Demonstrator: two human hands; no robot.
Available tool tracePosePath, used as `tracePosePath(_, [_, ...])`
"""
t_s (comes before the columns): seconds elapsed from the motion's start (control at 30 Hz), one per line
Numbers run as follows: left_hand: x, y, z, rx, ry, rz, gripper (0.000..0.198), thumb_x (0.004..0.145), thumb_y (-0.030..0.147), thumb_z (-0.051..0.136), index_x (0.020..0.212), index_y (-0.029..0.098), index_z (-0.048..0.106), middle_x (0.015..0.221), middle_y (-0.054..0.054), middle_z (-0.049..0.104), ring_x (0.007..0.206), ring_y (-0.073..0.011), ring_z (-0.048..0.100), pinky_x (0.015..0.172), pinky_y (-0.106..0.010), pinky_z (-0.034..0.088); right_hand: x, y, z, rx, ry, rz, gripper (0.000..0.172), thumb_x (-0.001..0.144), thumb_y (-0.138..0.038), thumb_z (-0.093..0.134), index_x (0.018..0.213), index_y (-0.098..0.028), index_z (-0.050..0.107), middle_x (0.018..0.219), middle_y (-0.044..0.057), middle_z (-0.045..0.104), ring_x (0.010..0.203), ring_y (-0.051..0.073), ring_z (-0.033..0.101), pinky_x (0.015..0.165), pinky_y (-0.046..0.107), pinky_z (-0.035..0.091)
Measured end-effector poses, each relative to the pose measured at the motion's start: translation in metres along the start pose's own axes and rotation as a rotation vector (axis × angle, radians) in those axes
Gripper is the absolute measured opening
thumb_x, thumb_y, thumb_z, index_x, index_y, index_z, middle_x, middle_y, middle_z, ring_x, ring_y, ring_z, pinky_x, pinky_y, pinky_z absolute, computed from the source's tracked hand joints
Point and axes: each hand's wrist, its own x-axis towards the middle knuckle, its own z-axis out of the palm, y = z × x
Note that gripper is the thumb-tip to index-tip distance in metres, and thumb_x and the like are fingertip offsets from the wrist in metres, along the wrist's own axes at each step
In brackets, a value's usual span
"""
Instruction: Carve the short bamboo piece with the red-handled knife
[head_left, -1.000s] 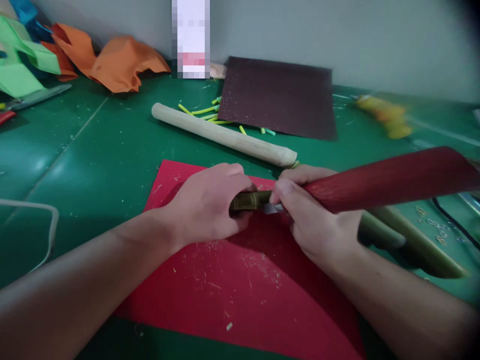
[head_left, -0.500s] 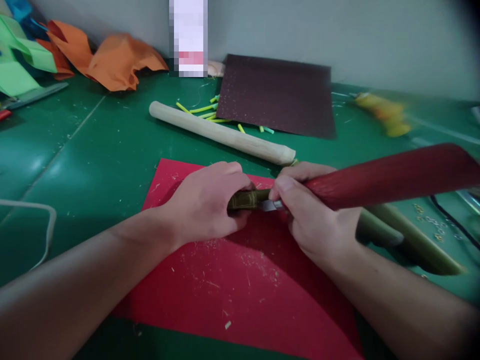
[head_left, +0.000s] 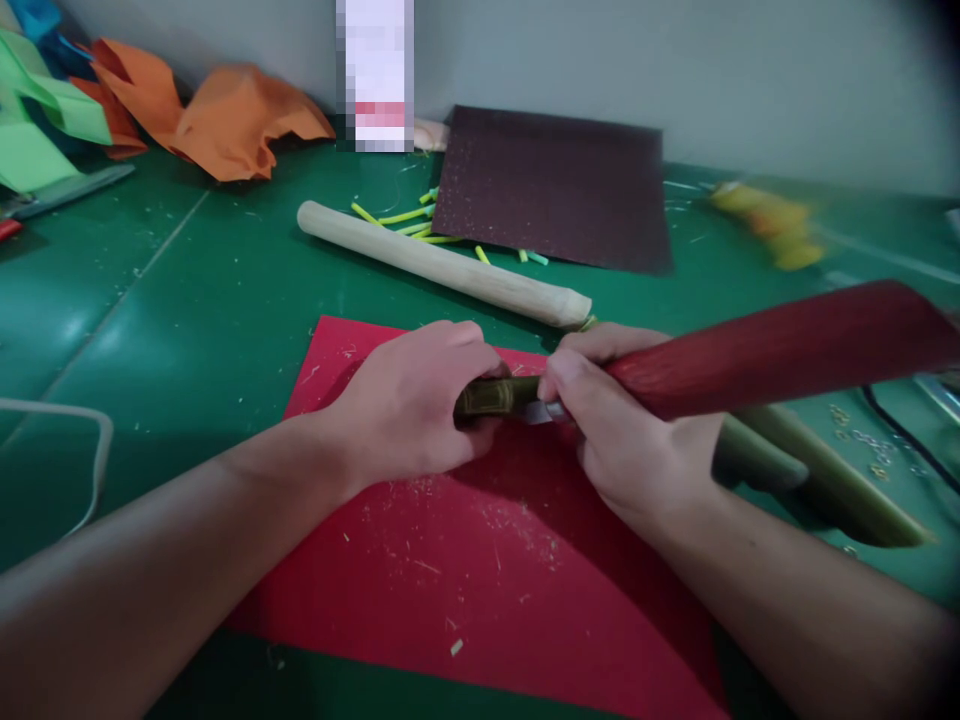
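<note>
My left hand is closed around a short green bamboo piece, whose right end sticks out between thumb and fingers. My right hand grips a knife with a thick, long red wooden handle that slants up to the right. Its short metal blade lies against the bamboo's right end, and my right thumb presses close by. Both hands are over a red sheet strewn with fine shavings. The fingers under the bamboo are partly hidden.
Behind my hands lie a pale peeled bamboo stick and a dark brown sheet over yellow-green tubes. Green bamboo pieces and small rings are at right. Orange crumpled paper is at back left, a white cable at left.
The far end of the red handle has risen very slightly. Both hands keep their grips in nearly the same place.
</note>
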Motion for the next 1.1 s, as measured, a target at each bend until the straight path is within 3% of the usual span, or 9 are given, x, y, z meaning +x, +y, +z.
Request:
tracePosePath(0.17, [-0.0015, -0.0001, -0.0019, -0.001, -0.016, 0.004, 0.018, 0.077, 0.026, 0.061, 0.093, 0.019, 0.066, 0.086, -0.003, 0.059, 0.079, -0.0185, 0.054, 0.061, -0.031, 0.038, 0.0007, 0.0003, -0.0003, 0.061, 0.05, 0.087, 0.027, 0.081, -0.021, 0.065, 0.055, -0.023, 0.061, 0.053, -0.004, 0.053, 0.046, 0.01, 0.043, 0.046, 0.027, 0.038])
tracePosePath(0.37, [-0.0011, -0.001, -0.0003, 0.005, 0.025, 0.028, 0.013, 0.078, 0.027, 0.061, 0.088, 0.018, 0.064, 0.084, -0.002, 0.057, 0.076, -0.0168, 0.052, 0.059, -0.03, 0.035, 0.0014, -0.0036, -0.0023, -0.018, -0.063, 0.008, 0.026, 0.077, -0.018, 0.065, 0.053, -0.024, 0.059, 0.051, -0.004, 0.051, 0.045, 0.01, 0.042, 0.046, 0.028, 0.036])
tracePosePath(0.6, [-0.0006, -0.0009, -0.0024, -0.005, -0.019, 0.002, 0.02, 0.077, 0.028, 0.062, 0.095, 0.019, 0.066, 0.087, -0.003, 0.059, 0.08, -0.0189, 0.054, 0.061, -0.031, 0.038, 0.0006, -0.0006, 0.0018, 0.057, 0.088, 0.084, 0.023, 0.08, -0.024, 0.066, 0.058, -0.023, 0.062, 0.056, -0.003, 0.056, 0.049, 0.011, 0.046, 0.048, 0.028, 0.039])
tracePosePath(0.83, [-0.0026, -0.0026, -0.0002, 0.011, 0.028, 0.034, 0.014, 0.079, 0.027, 0.06, 0.089, 0.018, 0.064, 0.085, -0.003, 0.058, 0.078, -0.0176, 0.052, 0.061, -0.031, 0.036, 0.0015, -0.0027, -0.0018, -0.029, -0.052, -0.005, 0.026, 0.078, -0.019, 0.064, 0.053, -0.023, 0.059, 0.052, -0.004, 0.051, 0.046, 0.01, 0.044, 0.045, 0.027, 0.036])
tracePosePath(1.1, [-0.0035, -0.0027, -0.0014, -0.013, -0.017, 0.005, 0.02, 0.077, 0.027, 0.062, 0.095, 0.019, 0.066, 0.087, -0.002, 0.059, 0.081, -0.0185, 0.053, 0.063, -0.032, 0.039, 0.0005, 0.0001, 0.0027, 0.074, 0.068, 0.082, 0.022, 0.08, -0.023, 0.066, 0.059, -0.024, 0.061, 0.056, -0.003, 0.055, 0.049, 0.011, 0.047, 0.047, 0.027, 0.039])
